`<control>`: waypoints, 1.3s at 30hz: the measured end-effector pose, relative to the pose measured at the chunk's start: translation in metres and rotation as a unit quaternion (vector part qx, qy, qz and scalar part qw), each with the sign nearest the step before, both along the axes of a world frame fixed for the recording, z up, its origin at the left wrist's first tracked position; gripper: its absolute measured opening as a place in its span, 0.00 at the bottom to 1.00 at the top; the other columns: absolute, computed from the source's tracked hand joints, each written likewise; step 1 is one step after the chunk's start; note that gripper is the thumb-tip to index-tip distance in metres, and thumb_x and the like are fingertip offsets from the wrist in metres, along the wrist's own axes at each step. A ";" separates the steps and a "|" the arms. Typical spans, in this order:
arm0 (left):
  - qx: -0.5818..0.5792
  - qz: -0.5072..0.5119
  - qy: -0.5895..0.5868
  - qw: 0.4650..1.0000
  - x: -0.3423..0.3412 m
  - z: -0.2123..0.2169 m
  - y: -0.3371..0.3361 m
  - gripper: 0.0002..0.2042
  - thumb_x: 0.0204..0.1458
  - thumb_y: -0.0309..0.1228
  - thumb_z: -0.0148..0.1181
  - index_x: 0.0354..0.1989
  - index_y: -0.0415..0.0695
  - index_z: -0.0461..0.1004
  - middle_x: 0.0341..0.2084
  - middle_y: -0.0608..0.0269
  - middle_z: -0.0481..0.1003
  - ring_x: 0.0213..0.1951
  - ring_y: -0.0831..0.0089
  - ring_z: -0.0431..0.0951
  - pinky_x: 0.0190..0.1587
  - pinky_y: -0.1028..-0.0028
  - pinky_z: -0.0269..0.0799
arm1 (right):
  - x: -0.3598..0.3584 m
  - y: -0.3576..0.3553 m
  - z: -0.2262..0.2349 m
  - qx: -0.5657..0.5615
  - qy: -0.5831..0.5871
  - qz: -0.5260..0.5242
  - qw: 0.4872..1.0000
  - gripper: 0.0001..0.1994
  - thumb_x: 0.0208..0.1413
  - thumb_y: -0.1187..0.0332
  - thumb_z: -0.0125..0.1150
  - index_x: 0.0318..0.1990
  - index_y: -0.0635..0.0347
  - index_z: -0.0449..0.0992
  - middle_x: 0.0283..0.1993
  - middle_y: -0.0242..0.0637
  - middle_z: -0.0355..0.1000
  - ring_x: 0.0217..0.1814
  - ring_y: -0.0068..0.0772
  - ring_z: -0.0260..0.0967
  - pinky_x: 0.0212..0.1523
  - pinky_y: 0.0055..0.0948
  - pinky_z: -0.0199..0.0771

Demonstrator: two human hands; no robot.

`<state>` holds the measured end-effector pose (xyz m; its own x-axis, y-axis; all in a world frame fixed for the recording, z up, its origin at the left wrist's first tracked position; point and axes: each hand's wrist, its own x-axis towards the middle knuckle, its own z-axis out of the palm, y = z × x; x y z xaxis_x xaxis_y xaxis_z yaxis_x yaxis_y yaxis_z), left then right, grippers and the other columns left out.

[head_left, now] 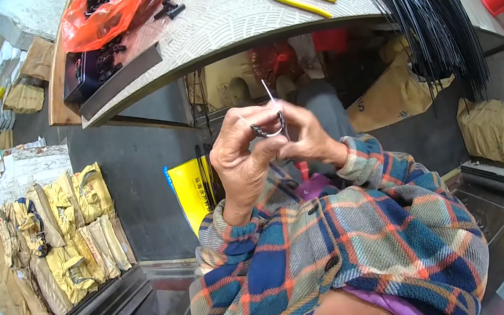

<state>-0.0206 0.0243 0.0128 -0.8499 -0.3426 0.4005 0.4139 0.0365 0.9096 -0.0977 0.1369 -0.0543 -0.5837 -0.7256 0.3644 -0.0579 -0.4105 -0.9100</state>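
Note:
My left hand (240,159) and my right hand (308,131) meet in front of my chest, below the table's near edge. Both are closed, fingertips pinching a thin white cord (267,90). One end of the cord sticks up above my fingers, and part of it curves between the hands. Small dark bead-like pieces (258,131) show along it at my fingertips; their exact kind is too small to tell. The fingers hide the rest of the cord.
Yellow-handled pliers (301,6) lie on the patterned table (212,23). A red plastic bag (90,26) and a dark box of black parts (83,75) sit at its left. Long black strands (431,7) hang off the right side. Brown packages (50,243) stand at left.

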 end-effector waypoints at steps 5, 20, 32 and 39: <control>-0.055 0.144 -0.014 0.988 -0.003 -0.001 0.016 0.12 0.42 0.26 0.64 0.35 0.36 0.74 0.27 0.63 0.70 0.28 0.78 0.69 0.31 0.81 0.64 | -0.003 -0.001 0.033 -0.073 -0.046 -0.071 0.994 0.14 0.41 0.72 0.67 0.36 0.65 0.71 0.34 0.33 0.66 0.34 0.19 0.63 0.34 0.19 0.64; 0.253 -0.252 -0.101 0.928 0.015 -0.004 -0.051 0.10 0.38 0.22 0.66 0.31 0.36 0.75 0.24 0.67 0.69 0.29 0.79 0.67 0.33 0.81 0.61 | -0.092 -0.058 0.121 0.192 -0.039 0.409 0.891 0.05 0.49 0.74 0.58 0.30 0.68 0.75 0.29 0.42 0.74 0.31 0.28 0.71 0.31 0.24 0.70; 0.232 -0.164 -0.010 0.959 0.011 -0.021 -0.055 0.10 0.45 0.23 0.59 0.37 0.37 0.72 0.27 0.66 0.65 0.30 0.79 0.63 0.35 0.81 0.59 | -0.142 -0.311 0.055 0.382 0.581 -0.154 0.702 0.14 0.45 0.52 0.57 0.29 0.53 0.75 0.27 0.39 0.72 0.33 0.43 0.72 0.30 0.39 0.70; 0.298 -0.029 -0.005 0.954 0.011 -0.025 -0.049 0.14 0.41 0.29 0.62 0.34 0.37 0.69 0.23 0.64 0.64 0.28 0.76 0.62 0.34 0.78 0.58 | -0.110 -0.171 0.129 0.133 0.028 0.225 0.965 0.09 0.49 0.68 0.58 0.34 0.64 0.71 0.30 0.28 0.67 0.32 0.16 0.64 0.33 0.18 0.66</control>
<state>-0.0098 -0.0244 -0.0119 -0.8769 -0.4598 0.1400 0.3903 -0.5112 0.7657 -0.2075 -0.0341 0.0749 -0.1731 -0.9732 0.1513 0.0198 -0.1570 -0.9874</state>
